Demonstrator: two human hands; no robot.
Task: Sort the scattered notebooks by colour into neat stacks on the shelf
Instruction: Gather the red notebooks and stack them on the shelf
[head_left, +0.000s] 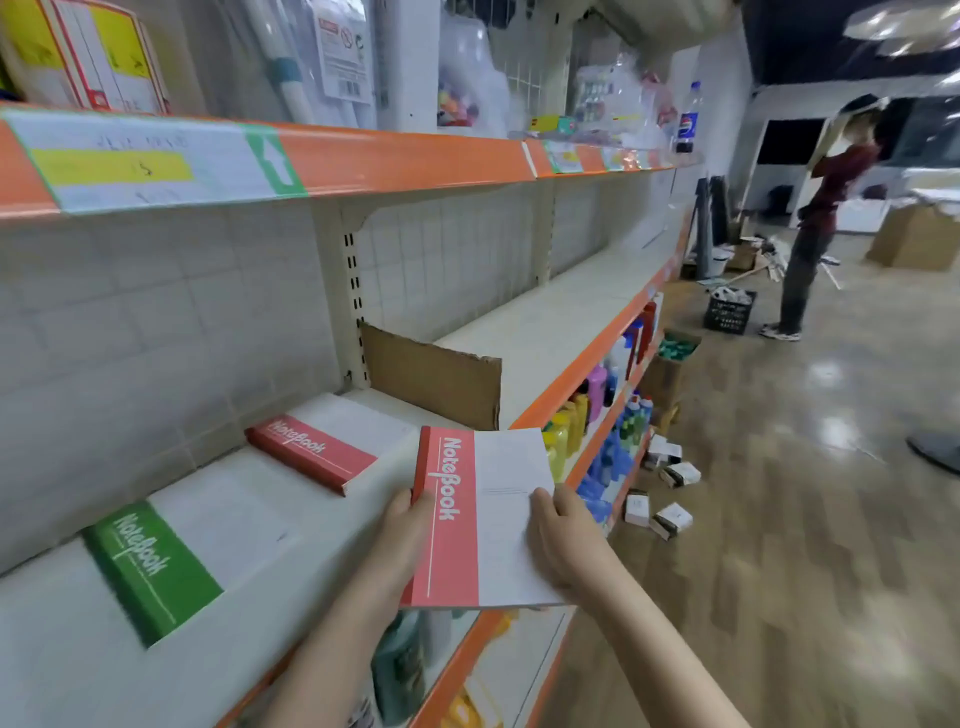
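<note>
Two hands hold a red notebook (478, 519) above the front edge of the shelf (519, 332); the left hand (402, 540) grips its spine side with fingers curled under, the right hand (563, 540) pinches the white side, thumb on the cover; a red stack (322, 452) lies on the shelf just behind it, and a green stack (156, 566) lies further left, apart from the red; a cardboard divider (434, 376) stands upright beyond the red stack
</note>
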